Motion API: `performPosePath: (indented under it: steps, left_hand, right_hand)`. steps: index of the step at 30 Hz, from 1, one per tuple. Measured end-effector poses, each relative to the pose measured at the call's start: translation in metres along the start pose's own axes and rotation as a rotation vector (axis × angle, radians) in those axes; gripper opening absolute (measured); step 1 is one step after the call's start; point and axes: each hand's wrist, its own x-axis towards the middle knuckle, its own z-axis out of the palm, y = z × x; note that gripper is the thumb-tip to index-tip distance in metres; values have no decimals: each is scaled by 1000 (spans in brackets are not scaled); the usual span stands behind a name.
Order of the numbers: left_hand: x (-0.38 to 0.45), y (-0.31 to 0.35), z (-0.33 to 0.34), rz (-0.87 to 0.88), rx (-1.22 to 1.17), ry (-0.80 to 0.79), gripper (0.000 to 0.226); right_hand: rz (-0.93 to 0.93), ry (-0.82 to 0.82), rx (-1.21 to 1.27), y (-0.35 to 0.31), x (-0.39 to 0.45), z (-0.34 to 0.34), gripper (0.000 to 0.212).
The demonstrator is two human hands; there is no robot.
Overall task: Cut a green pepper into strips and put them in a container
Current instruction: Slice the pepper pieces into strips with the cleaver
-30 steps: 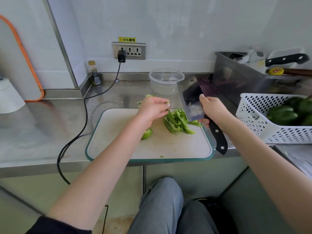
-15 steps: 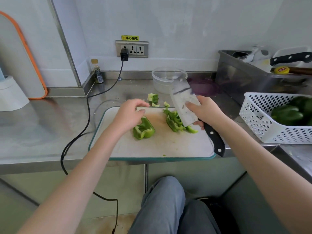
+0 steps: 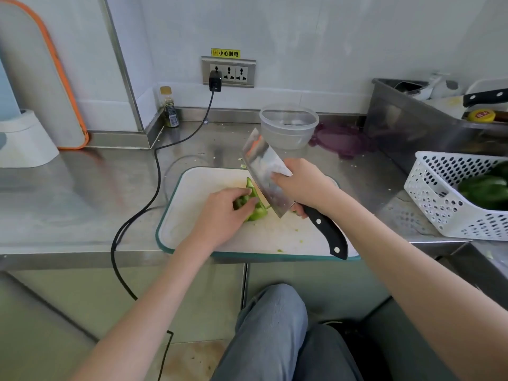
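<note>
Broadly, by descending size:

Steel counter [image 3: 68,199]: brushed, reflective, flat; carries everything listed.

Cutting board [image 3: 209,240]: white, rounded rectangle with a teal rim, set at the counter's front edge, likely so both arms reach it. Green flecks dot its surface.

White basket [image 3: 428,204]: perforated plastic, at the right, holding whole dark green peppers [image 3: 483,191], probably stock for later cutting.

Cleaver [image 3: 266,177]: broad rectangular steel blade, black riveted handle. It stands tilted with its heel near the board, just right of the pepper piece.

Container [image 3: 288,125]: clear round plastic tub behind the board, near the wall, seemingly kept close to receive strips; whether it holds any cannot be told.

Right hand [image 3: 302,185]: fingers wrapped at the blade-handle junction, a choked-up hold that probably gives control.

Left hand [image 3: 222,213]: fingers curled over the pepper piece, pinning it down on the board.

Pepper piece [image 3: 257,213]: bright green, glossy, curved wall section, mid-board, partly hidden under the left fingers and touching or nearly touching the blade.

Small bottle [image 3: 170,108]: glass with a cap, in the rear corner.
</note>
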Motion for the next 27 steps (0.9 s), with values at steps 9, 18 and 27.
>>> performPosePath:
  steps: [9, 18, 27]
  left_hand:
    - [-1, -6, 2, 94, 49, -51, 26]
    - [1, -8, 5, 132, 90, -72, 27]
    - [3, -9, 5, 116, 82, -61, 29]
  right_hand:
    - [-28, 14, -104, 7, 5, 17, 10]
    - [-3, 11, -188, 12, 6, 24, 15]
    - [-48, 21, -236, 12, 2, 25, 20]
